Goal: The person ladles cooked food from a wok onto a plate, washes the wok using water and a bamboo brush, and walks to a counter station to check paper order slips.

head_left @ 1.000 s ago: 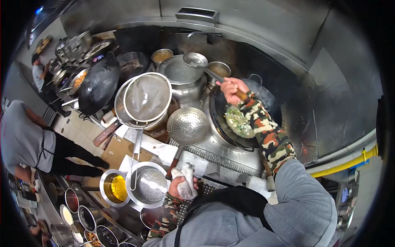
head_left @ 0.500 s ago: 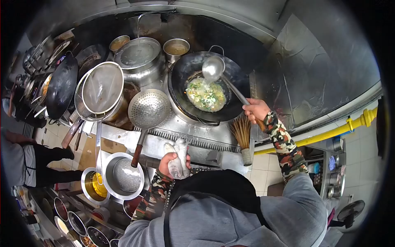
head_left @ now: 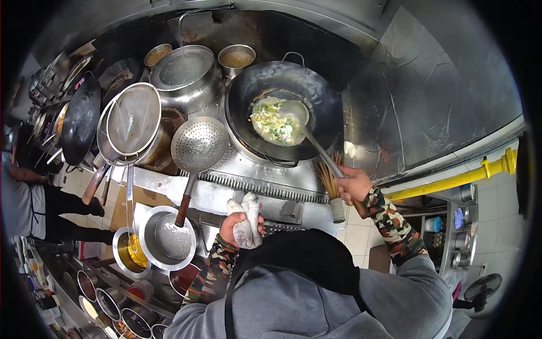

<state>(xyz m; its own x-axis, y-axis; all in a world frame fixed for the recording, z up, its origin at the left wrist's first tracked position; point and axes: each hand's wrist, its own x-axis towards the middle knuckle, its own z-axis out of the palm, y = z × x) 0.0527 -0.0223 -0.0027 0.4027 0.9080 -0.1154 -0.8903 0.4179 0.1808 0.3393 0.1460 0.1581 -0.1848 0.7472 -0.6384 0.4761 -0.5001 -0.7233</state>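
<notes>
My right hand (head_left: 354, 185) is wrapped round the handle of a long ladle (head_left: 319, 148). The ladle's bowl lies down in the black wok (head_left: 324, 96), at the right side of a pale soupy food (head_left: 274, 125) with green and white bits. My left hand (head_left: 232, 227) grips a folded greyish-white cloth (head_left: 246, 221) close to my body, in front of the stove edge. A bamboo brush (head_left: 334, 195) stands just left of my right hand, partly behind the ladle's handle.
Left of the wok are a perforated skimmer (head_left: 199, 144), a round mesh strainer (head_left: 134, 118) and a lidded pot (head_left: 182, 70). A steel pot (head_left: 148, 231) and a bowl of yellow liquid (head_left: 121, 248) stand lower left. Another person (head_left: 34, 203) is at far left. A yellow pipe (head_left: 451, 181) runs along the right.
The ladle's bowl has come down from above the food into it, and my right hand has moved slightly down. My left hand still holds the cloth. The view has shifted slightly.
</notes>
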